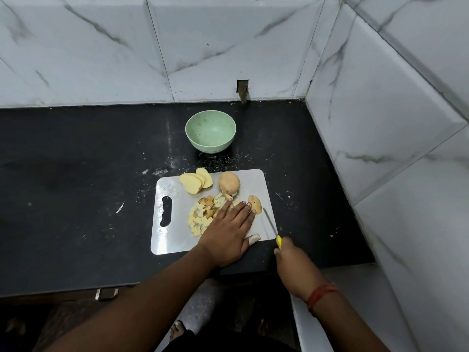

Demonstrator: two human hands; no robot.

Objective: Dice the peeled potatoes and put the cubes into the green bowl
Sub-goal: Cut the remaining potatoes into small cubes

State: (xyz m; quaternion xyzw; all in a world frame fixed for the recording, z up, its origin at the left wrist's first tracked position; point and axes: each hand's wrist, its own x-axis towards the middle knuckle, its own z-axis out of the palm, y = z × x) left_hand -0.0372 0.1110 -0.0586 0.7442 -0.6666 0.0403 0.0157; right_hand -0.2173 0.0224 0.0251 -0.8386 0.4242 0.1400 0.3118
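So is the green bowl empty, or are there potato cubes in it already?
Empty. The green bowl shows only its bare inside; the potato cubes lie on the cutting board.

One green bowl [210,130], one cutting board [177,240], one knife [271,223], one potato half [229,183] — cubes [203,217] too many to count.

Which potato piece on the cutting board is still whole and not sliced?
The rounded potato at the board's far edge, nearest the green bowl. The slices left of it lie flat; the cubes are already diced.
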